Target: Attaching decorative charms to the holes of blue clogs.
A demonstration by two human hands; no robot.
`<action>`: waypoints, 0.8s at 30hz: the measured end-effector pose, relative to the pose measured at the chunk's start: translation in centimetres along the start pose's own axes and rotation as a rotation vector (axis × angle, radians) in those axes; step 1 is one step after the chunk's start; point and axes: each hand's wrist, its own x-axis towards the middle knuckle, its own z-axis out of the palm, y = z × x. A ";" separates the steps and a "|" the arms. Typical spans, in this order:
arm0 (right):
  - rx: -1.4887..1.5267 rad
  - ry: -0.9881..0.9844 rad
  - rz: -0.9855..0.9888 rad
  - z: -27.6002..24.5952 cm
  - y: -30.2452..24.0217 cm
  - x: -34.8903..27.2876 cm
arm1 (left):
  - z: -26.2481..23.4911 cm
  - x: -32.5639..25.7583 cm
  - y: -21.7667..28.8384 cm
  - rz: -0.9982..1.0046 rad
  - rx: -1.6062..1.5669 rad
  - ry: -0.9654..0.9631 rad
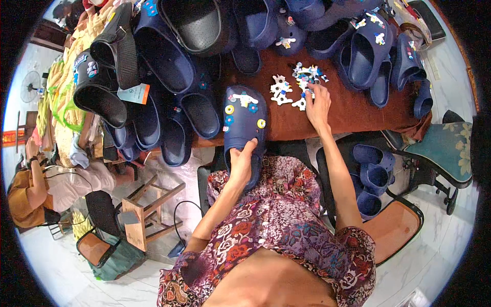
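Note:
My left hand (242, 161) grips a navy clog (240, 134) by its open heel end, thumb inside, over my lap at the table's edge. White, yellow and blue shoe charms (245, 100) sit on the clog's toe, which points away from me. Across to the right, my right hand (319, 105) reaches to the near side of a loose pile of shoe charms (308, 73). Its thumb and fingers are apart at the pile's edge, with nothing seen between them. A smaller cluster of white charms (281, 90) lies just left of that pile.
Many navy clogs (200, 115) crowd the brown-covered table (291, 125), some decorated. A black clog (197, 25) stands at the back. More clogs (375, 176) rest on a chair at right. A wooden stool (148, 212) and a seated person (38, 189) are at left.

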 end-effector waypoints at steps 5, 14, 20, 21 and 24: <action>0.003 0.052 0.027 -0.1 -1.9 1.2 | 0.4 0.0 0.4 0.012 -0.014 0.006; -0.260 0.094 -0.160 2.1 -3.3 4.8 | -0.2 0.3 0.2 -0.020 -0.021 0.025; -0.257 0.124 -0.142 2.4 -2.5 5.6 | 0.0 0.6 0.1 -0.107 -0.052 0.026; -0.254 0.144 -0.153 2.3 -2.3 5.5 | 0.0 0.6 0.0 -0.110 -0.051 0.025; -0.100 0.138 -0.138 1.3 -3.5 4.1 | -0.3 0.9 -0.4 -0.108 -0.060 0.031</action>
